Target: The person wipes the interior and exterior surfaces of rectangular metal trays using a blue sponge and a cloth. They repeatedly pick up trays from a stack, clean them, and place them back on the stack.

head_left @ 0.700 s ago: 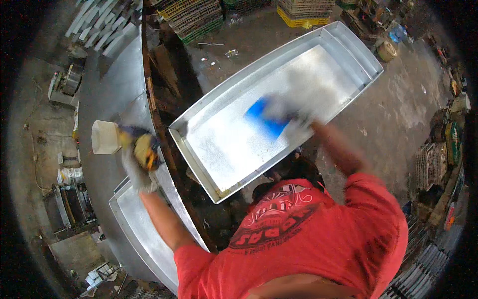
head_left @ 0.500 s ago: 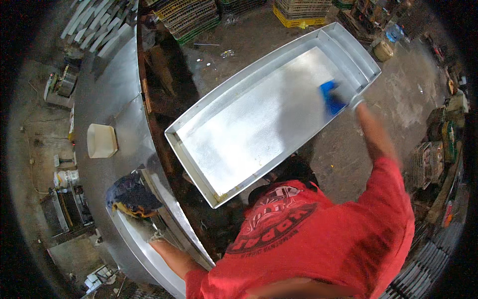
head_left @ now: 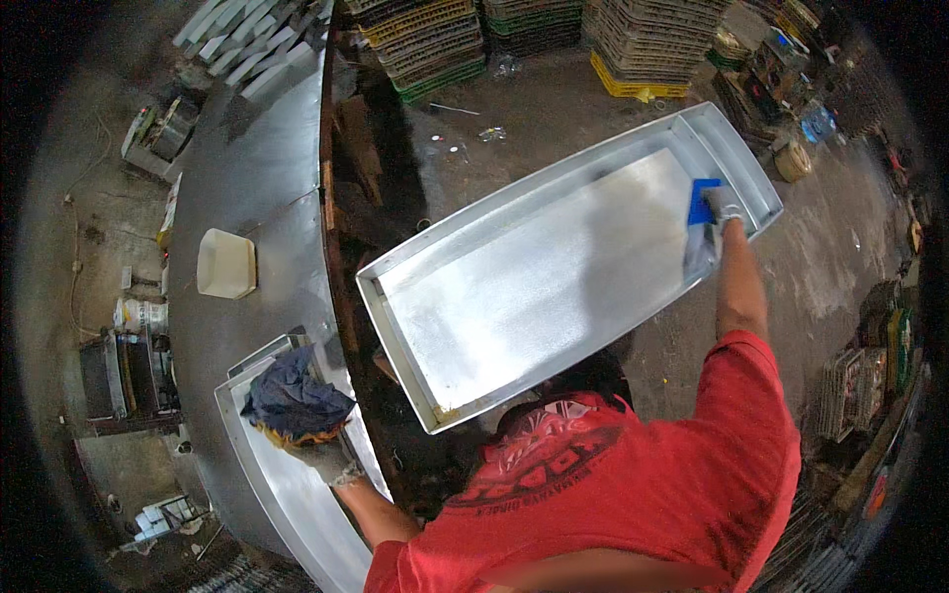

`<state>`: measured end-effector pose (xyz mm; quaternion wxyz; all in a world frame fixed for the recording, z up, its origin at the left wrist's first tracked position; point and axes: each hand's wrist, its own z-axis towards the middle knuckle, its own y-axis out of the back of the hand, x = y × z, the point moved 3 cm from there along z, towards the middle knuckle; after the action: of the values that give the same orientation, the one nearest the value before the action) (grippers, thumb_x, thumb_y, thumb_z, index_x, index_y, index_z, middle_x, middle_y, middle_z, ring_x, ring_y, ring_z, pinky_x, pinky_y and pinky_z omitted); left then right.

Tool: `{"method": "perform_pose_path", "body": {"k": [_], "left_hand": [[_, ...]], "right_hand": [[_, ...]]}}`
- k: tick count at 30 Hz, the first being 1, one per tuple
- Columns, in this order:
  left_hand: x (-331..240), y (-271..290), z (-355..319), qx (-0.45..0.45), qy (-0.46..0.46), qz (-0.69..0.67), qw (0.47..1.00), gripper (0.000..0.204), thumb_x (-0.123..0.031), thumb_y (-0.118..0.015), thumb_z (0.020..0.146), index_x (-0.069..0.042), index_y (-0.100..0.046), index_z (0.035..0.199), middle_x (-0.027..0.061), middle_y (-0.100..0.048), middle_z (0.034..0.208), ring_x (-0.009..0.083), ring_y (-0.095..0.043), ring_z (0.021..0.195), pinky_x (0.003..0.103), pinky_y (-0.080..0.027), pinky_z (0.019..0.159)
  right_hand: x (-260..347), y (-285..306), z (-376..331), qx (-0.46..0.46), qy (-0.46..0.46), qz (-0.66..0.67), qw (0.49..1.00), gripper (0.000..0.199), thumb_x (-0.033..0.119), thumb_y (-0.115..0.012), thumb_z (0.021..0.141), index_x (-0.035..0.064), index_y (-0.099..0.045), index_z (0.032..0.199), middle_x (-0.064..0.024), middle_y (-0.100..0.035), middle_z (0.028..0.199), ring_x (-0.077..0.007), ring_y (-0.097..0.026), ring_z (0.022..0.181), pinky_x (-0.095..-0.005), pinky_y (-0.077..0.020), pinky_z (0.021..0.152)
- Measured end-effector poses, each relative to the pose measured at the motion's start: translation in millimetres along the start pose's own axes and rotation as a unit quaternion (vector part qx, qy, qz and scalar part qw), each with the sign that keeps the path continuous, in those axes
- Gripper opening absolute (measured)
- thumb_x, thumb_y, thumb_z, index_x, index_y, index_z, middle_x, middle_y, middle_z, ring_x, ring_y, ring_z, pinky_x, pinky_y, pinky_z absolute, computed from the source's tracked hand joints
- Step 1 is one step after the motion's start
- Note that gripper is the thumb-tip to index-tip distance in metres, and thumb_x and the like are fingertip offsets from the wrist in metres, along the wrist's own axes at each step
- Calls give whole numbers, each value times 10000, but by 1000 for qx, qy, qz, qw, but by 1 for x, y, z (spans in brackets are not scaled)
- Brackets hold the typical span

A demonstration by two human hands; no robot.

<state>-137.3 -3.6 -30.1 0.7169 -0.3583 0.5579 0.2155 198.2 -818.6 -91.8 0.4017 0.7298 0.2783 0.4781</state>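
Note:
A long, shallow metal tray [head_left: 534, 267] lies slantwise in front of me, with a divider across its far right end. My right hand [head_left: 726, 205], in a pale glove, is closed on a flat blue piece [head_left: 703, 201] at that end. Whether the blue piece is a scraper or a cloth cannot be made out. On the left, my gloved left hand [head_left: 334, 462] is closed on a bunched dark cloth [head_left: 295, 395] with yellowish-brown edges. It is over a second metal tray [head_left: 259, 474] on the metal-topped table.
A cream plastic container [head_left: 226, 264] stands on the metal table [head_left: 262, 163] to the left. Stacked metal strips [head_left: 247, 44] lie at its far end. Stacks of crates [head_left: 647, 40] rise from the floor beyond the tray. Wire baskets [head_left: 852, 395] stand on the right.
My view has shifted, so the scene sits lower and farther right. My right hand and the blue piece have moved farther across the tray's right end. My left hand still holds the cloth.

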Motion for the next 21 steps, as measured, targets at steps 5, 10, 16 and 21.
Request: {"method": "perform_pose_path", "body": {"k": [5, 10, 16, 21], "left_hand": [[29, -47, 12, -71, 140, -201, 967, 807, -732, -477, 968, -222, -440, 1592, 85, -447, 1631, 353, -434, 1482, 625, -332, 1224], [49, -107, 21, -48, 13, -120, 991, 732, -699, -460, 995, -259, -455, 1581, 97, -476, 1598, 375, -436, 1474, 622, -325, 1229], [-36, -6, -7, 43, -32, -196, 979, 715, -645, -471, 1008, -192, -473, 1560, 124, -538, 1534, 379, -591, 1326, 571, -546, 1059], [-59, 32, -41, 183, 16, -250, 951, 705, -572, -549, 990, -146, -469, 1546, 106, -540, 1505, 345, -606, 1287, 552, -542, 1054]], "right_hand": [[232, -173, -73, 206, 198, 6, 958, 383, 423, -639, 887, 60, -760, 859, -200, -747, 868, -316, -722, 787, -482, -568, 735], [409, -339, -277, 187, 449, -42, 873, 364, 359, -631, 919, 34, -763, 1016, -219, -765, 1005, -372, -738, 942, -501, -564, 863], [159, -167, -100, 537, 216, 308, 755, 319, 285, -728, 944, 33, -745, 1138, -92, -755, 983, -191, -702, 832, -385, -607, 768], [-27, 6, -10, -4, 77, -126, 989, 230, 247, -675, 969, 46, -760, 1042, -92, -731, 862, -197, -702, 737, -382, -608, 686]]}}
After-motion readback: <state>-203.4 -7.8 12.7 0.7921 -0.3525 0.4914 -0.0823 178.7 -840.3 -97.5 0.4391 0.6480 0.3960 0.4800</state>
